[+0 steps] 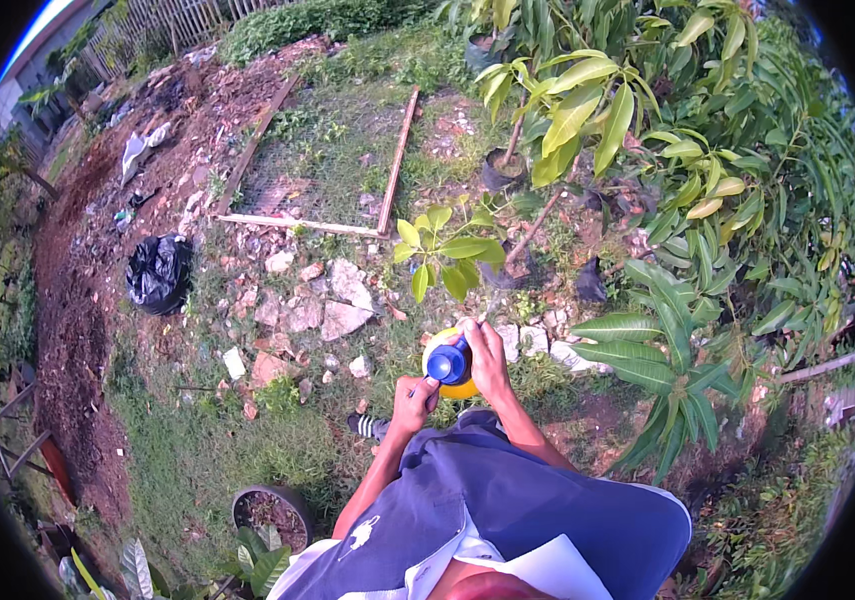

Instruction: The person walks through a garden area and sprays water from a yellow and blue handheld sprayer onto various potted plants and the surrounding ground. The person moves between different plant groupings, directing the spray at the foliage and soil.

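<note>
In front of my body I hold a hand-held bottle, apparently a garden sprayer, with a yellow body [462,390] and a round blue top [445,364]. My left hand [415,403] grips a blue part at the near left of the top, thumb uppermost. My right hand [484,358] is closed around the blue part at the far right, fingers pointing away from me. The palms hide much of the bottle's sides. Just beyond the hands hangs a leafy sapling branch [451,255] with bright green leaves.
Potted saplings stand ahead right, one in a black pot [504,169]; mango-like leaves [626,352] reach close on my right. Broken concrete slabs [347,300] and a wooden mesh frame [397,161] lie ahead. Leftward are a black plastic bag [159,274] and a round planter [273,517].
</note>
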